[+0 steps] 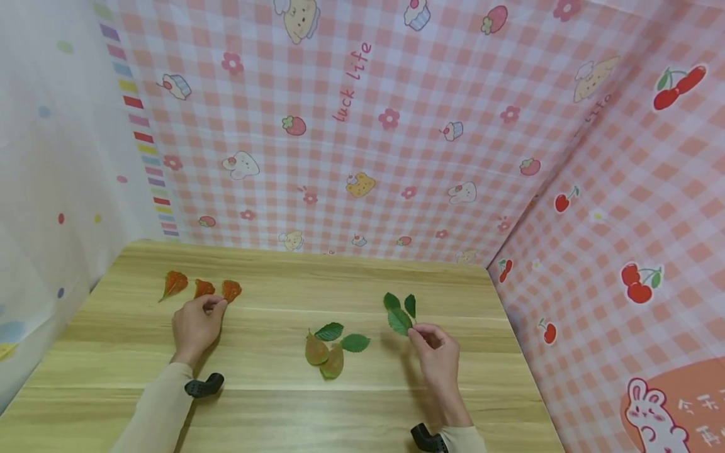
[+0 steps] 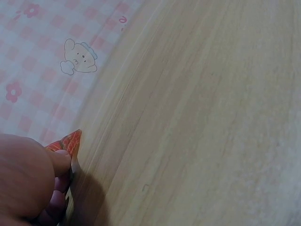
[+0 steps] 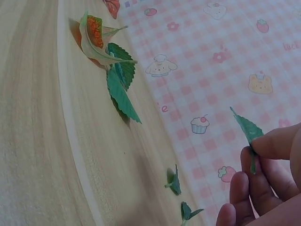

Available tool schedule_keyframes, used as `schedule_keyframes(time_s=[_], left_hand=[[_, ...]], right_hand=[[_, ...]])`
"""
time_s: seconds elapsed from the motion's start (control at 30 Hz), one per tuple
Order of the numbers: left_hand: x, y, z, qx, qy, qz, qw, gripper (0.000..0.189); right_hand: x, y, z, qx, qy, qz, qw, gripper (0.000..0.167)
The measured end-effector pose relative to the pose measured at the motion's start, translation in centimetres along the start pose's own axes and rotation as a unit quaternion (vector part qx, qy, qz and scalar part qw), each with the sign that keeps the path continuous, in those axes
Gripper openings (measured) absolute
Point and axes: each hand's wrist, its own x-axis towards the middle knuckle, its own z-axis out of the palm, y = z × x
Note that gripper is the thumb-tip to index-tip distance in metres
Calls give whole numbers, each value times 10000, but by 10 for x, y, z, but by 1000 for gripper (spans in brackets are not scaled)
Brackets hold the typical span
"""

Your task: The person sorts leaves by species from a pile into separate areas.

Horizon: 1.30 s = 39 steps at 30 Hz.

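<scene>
My left hand (image 1: 197,324) pinches an orange, veined, fan-shaped flower (image 1: 231,290) at the table's back left. Two similar orange flowers (image 1: 175,283) lie to its left, the nearer partly hidden by the hand. In the left wrist view, the flower's tip (image 2: 71,141) pokes out past the thumb. A green serrated leaf (image 3: 247,127) is held between thumb and fingers of my right hand (image 1: 440,360). Just beyond it, two smaller green leaves (image 1: 391,301) lie on the wood.
Mid-table, two brownish-green, pear-shaped pieces (image 1: 316,350) overlap at their edges, with two green leaves (image 1: 355,343) beside them. The wooden table (image 1: 272,415) ends at a checkered cloth (image 1: 328,157) behind, and another cloth (image 1: 600,233) hangs along the right.
</scene>
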Motion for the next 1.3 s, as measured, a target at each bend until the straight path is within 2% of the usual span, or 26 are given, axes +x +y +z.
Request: schedule_keyframes(time_s=[0.17, 0.5, 0.77, 0.93, 1.3], left_hand=[[0, -1, 1, 17, -26, -49, 10000, 24], [0, -1, 1, 5, 10, -40, 10000, 25], [1, -1, 1, 28, 25, -39, 10000, 24], [1, -2, 2, 16, 4, -69, 10000, 25], [0, -2, 1, 10, 30, -11, 10000, 24]], right_hand=[[2, 0, -1, -28, 56, 19, 10000, 14], [11, 5, -5, -14, 235, -315, 9992, 15], [19, 5, -12, -17, 245, -144, 9996, 18], [24, 5, -18, -68, 403, -48, 9992, 20], [44, 18, -27, -586, 712, -294, 9953, 11]])
